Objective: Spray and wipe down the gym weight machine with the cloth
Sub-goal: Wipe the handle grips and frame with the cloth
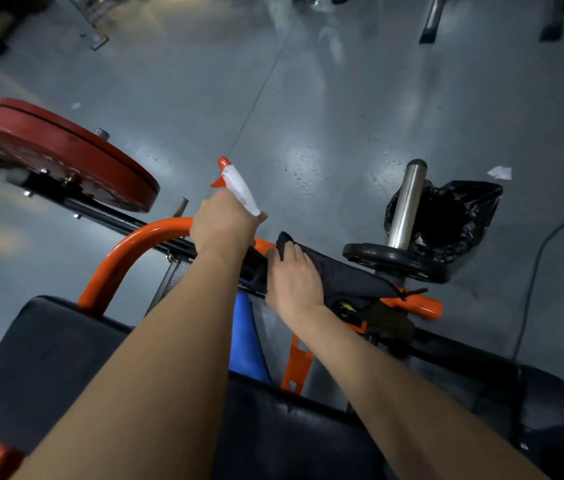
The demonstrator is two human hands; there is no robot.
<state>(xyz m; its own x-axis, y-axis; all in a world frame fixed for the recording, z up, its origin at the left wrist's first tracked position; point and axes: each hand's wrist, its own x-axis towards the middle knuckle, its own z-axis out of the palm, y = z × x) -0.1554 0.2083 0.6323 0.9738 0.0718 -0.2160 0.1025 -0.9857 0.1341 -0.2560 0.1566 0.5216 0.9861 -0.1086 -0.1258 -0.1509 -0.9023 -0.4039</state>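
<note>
Far left of my fingers sits a red weight plate [66, 154]; the marks on it are too blurred to read. My left hand [221, 226] has its fingers clamped round the neck of the spray bottle [240, 190], orange nozzle pointing away, over the machine's orange bar [135, 244]. Just to the right, my right hand [294, 275] curls its fingers over the dark cloth [342, 275], pressing it onto that bar. Further right stand a steel sleeve [406, 202] and a black bag [457, 216].
</note>
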